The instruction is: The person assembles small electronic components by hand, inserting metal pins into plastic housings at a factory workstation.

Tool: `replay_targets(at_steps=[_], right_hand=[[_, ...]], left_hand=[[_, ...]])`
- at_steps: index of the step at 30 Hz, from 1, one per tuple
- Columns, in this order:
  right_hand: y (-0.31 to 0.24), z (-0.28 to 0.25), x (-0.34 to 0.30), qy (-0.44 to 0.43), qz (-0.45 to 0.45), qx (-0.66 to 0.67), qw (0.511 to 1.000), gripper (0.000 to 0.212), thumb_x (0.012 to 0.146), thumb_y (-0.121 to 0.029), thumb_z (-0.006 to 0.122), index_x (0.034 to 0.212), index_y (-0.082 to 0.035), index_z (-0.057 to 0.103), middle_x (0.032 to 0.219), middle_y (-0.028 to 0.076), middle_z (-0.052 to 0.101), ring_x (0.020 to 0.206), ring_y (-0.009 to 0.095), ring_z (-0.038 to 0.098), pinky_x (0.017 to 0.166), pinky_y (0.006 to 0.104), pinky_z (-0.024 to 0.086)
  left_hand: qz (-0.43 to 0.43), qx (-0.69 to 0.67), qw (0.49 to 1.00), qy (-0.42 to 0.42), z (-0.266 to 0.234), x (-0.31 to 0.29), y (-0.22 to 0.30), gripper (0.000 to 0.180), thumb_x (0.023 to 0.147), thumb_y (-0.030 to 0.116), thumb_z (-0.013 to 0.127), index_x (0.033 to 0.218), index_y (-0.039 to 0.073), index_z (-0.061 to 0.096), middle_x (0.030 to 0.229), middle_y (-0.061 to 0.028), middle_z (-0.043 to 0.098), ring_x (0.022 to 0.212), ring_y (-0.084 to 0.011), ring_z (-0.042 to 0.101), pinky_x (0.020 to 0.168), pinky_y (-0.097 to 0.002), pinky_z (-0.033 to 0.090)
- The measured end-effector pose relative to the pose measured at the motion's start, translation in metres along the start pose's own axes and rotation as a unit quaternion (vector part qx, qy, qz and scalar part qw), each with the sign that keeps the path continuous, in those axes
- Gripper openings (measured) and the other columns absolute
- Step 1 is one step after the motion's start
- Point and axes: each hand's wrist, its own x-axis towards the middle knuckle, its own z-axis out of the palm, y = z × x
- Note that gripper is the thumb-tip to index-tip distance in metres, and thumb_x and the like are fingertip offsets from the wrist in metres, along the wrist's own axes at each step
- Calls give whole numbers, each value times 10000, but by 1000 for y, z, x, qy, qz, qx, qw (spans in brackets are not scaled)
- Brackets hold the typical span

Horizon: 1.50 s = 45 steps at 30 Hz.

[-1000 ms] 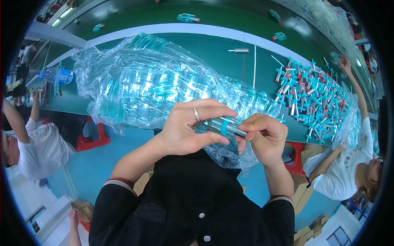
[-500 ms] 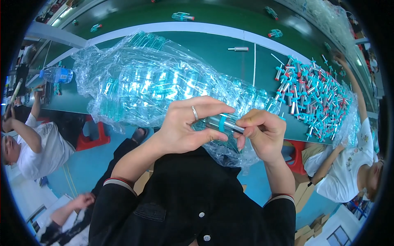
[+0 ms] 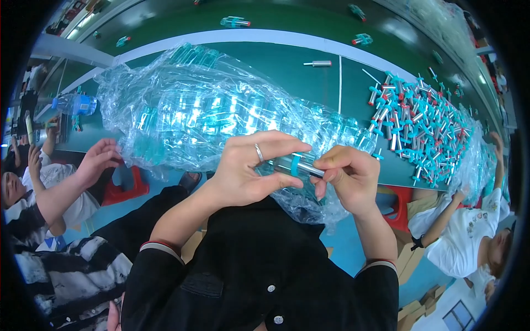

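Note:
My left hand (image 3: 237, 176), a ring on one finger, is closed around a clear plastic tube (image 3: 283, 163). My right hand (image 3: 356, 176) pinches the end of a slim silver metal rod (image 3: 313, 170). A teal collar (image 3: 296, 164) sits round the rod at the tube's mouth, and the rod's far end lies inside the tube. Just beyond both hands lies a large clear plastic bag (image 3: 221, 110) full of transparent teal-tinted cases. To the right is a heap of silver rods (image 3: 419, 127) with teal collars and red ends.
One loose silver rod (image 3: 318, 64) lies on the green table. Behind a pale rail (image 3: 259, 36), a dark green belt (image 3: 298, 19) carries several finished-looking pieces. At left stands a water bottle (image 3: 77, 103). A co-worker's hand (image 3: 99, 160) reaches near the bag; another person (image 3: 464, 231) sits at right.
Pieces on the belt have moved left. The co-worker at left has leaned in, one hand near the bag. At right, the other person's far arm has come down. My grip has barely shifted.

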Motion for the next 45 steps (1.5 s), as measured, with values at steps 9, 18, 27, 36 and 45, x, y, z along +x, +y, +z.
replay_targets(at_steps=[9, 18, 27, 36, 45], right_hand=[[7, -1, -6, -7, 32, 73, 997, 96, 957, 48, 628, 1034, 80, 678, 884, 162, 668, 675, 200, 699, 581, 295, 584], [12, 0, -14, 18, -12, 64, 998, 154, 976, -77, 651, 1049, 58, 659, 868, 166, 663, 643, 200, 689, 558, 290, 564], [14, -3, -14, 43, -32, -134, 990, 169, 975, -128, 681, 988, 41, 674, 773, 137, 683, 589, 187, 654, 568, 296, 519], [-4, 0, -76, 123, -40, -28, 991, 214, 1036, -154, 598, 1073, 56, 619, 846, 187, 673, 632, 213, 648, 567, 332, 548], [163, -111, -308, 448, 209, -445, 747, 351, 901, -139, 723, 1246, -114, 660, 1177, 98, 690, 1087, 241, 644, 898, 368, 534]], left_hand=[[-84, -166, 983, -4, 6, -9, -6, 511, 735, -98, 827, 1221, -4, 704, 1174, -123, 666, 1015, -155, 659, 824, -281, 563], [-60, -198, 978, 25, 19, -7, -7, 490, 744, -108, 815, 1212, -25, 700, 1159, -138, 670, 1009, -173, 685, 813, -290, 572], [-14, -2, 999, 37, 15, -13, -7, 459, 772, 169, 867, 1187, 44, 716, 1112, -123, 726, 1010, -252, 709, 881, -364, 558], [-25, -12, 1000, 14, 35, -38, 28, 459, 762, 164, 862, 1174, 64, 687, 1084, -113, 694, 991, -280, 682, 852, -351, 532], [-107, -276, 953, -66, 65, -87, 17, 573, 721, -28, 823, 1199, -6, 508, 1047, -168, 670, 945, -215, 679, 848, -350, 558]])
